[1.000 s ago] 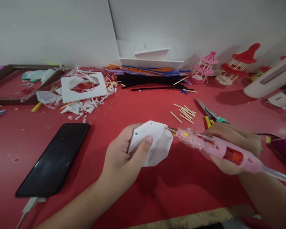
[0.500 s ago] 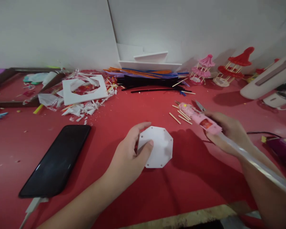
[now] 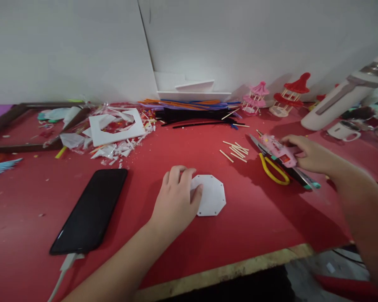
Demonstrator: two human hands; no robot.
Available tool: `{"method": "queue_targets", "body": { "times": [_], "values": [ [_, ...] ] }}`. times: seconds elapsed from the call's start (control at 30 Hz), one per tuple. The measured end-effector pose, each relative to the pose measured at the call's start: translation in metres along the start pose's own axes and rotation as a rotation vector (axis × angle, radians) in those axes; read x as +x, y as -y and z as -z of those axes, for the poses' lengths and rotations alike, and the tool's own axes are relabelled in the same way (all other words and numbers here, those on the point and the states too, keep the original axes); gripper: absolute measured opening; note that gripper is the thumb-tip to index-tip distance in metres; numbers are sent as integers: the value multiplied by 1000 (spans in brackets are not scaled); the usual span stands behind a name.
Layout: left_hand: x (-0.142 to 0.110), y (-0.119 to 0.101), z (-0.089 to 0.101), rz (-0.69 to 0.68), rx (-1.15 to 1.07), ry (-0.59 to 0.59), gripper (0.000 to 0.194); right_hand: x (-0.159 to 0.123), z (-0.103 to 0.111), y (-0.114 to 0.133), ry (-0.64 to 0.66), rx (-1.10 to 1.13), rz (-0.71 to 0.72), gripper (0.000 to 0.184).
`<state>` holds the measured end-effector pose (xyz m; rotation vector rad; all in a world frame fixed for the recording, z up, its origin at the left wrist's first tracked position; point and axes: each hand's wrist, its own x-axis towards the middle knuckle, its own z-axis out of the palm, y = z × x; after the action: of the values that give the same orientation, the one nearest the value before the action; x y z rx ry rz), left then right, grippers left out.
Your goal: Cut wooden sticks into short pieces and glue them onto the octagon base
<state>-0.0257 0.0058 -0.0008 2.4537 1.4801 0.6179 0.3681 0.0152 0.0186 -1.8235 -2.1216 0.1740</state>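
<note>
A white octagonal foam board with small holes near its corners lies on the red table. My left hand grips its left edge, thumb on top; the fingertips are partly hidden. To the right, my right hand holds a pink glue gun, its nozzle pointing away to the upper left. Beneath and beside the gun lie a tool with yellow handles and a metal blade, and a long black-and-teal handle. Several short wooden sticks rest between the board and the gun.
A black phone with a white cable lies at left. Behind are foam scraps and a cut-out white frame, pipe cleaners, a pink tiered model, a red one, a pale bottle and a white mug.
The glue gun's nozzle has left the board, and my right hand has carried the gun right and away, over the yellow-handled tool. My left hand has lowered the board flat onto the table.
</note>
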Motion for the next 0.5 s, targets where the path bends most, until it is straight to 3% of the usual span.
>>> {"method": "queue_targets", "body": {
  "times": [0.1,0.33,0.5],
  "values": [
    [6,0,8,-21,16,-22,22,-5,-2,-3,17,12,50,37],
    [10,-5,33,-25,256,66,52,-27,-27,27,-119,24,186,43],
    [-5,-9,33,-68,291,37,26,-47,-52,48,-241,11,279,49]
  ]
}}
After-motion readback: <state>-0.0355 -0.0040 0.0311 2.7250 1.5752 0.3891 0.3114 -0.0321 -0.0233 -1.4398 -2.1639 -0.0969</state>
